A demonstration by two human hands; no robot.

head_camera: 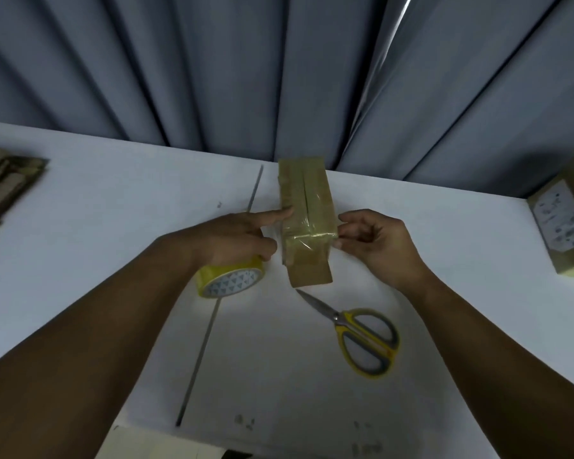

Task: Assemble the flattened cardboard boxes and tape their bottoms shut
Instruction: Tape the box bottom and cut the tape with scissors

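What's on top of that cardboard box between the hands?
Clear tape lies over the closed flaps of the box, seam showing through. The left hand, holding a tape roll, touches one side; the right hand pinches the near corner. The inside is hidden.

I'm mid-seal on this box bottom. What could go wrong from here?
The tape strip across the box looks wrinkled where the right hand pinches it; it may bond poorly.
The left hand holds the tape roll and barely touches the box, so the box could shift.
The scissors lie close, tips toward the box; a blind reach could meet the blades.
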